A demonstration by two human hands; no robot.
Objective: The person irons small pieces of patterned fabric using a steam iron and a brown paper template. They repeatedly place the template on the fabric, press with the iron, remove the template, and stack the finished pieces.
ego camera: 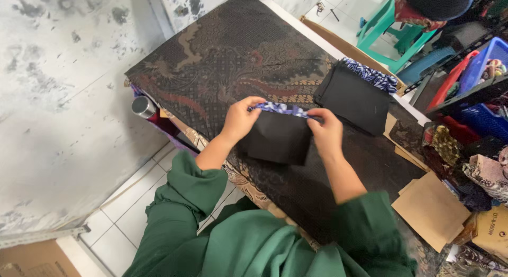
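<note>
Work table draped in dark batik cloth (227, 60), beside a mottled grey wall; left hand (241, 118) and right hand (326, 133) each pinched the blue-patterned top edge of a folded black fabric piece (278, 139) at the table's middle; stack of similar black pieces (354, 99) near the right edge; steel flask (143, 106) at the left edge.

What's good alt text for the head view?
Seen from above, the left hand and right hand hold a black fabric piece with a blue-and-white patterned edge over a table covered in dark batik cloth. A stack of similar black pieces lies to the right, near brown paper sheets.
</note>
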